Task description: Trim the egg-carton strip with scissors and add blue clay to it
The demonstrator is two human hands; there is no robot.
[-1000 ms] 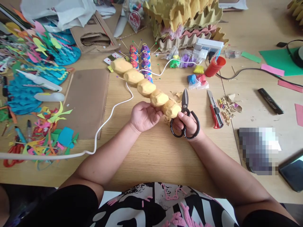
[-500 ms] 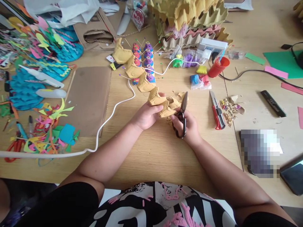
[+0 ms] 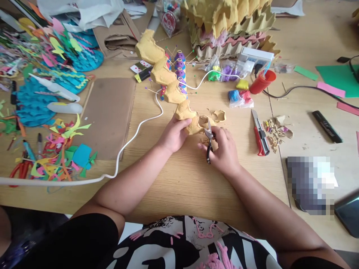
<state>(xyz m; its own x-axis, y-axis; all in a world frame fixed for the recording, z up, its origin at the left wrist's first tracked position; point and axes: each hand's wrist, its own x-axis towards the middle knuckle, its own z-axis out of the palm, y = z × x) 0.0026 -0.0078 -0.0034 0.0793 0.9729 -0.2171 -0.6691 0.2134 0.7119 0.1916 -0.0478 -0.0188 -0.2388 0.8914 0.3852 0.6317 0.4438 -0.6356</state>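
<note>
A strip of yellow egg carton cups [image 3: 164, 73] slants from the upper left down to my hands. My left hand [image 3: 175, 134] is closed around its near end, thumb on top. In my right hand [image 3: 224, 151] is a pair of black-handled scissors [image 3: 209, 136], their blades parted and pointing up at the edge of the nearest cup. Whether the blades touch the cardboard, I cannot tell. A loose yellow cardboard scrap [image 3: 220, 116] lies just beyond the scissors. Behind the strip, partly hidden, stand painted egg carton rows [image 3: 180, 63] with coloured-head pins.
Right of my hands lie a red utility knife [image 3: 260, 136], cardboard crumbs [image 3: 276, 132] and a black marker [image 3: 327, 126]. A red cup [image 3: 263, 82] stands behind them. A white cable [image 3: 137, 130] crosses on the left, near a cardboard sheet [image 3: 108, 116]. Egg trays [image 3: 230, 26] are stacked at the back.
The scissors have turned from upright with closed blades to parted blades at the near cup. The strip has tilted, its far end rising. The view has shifted slightly.
</note>
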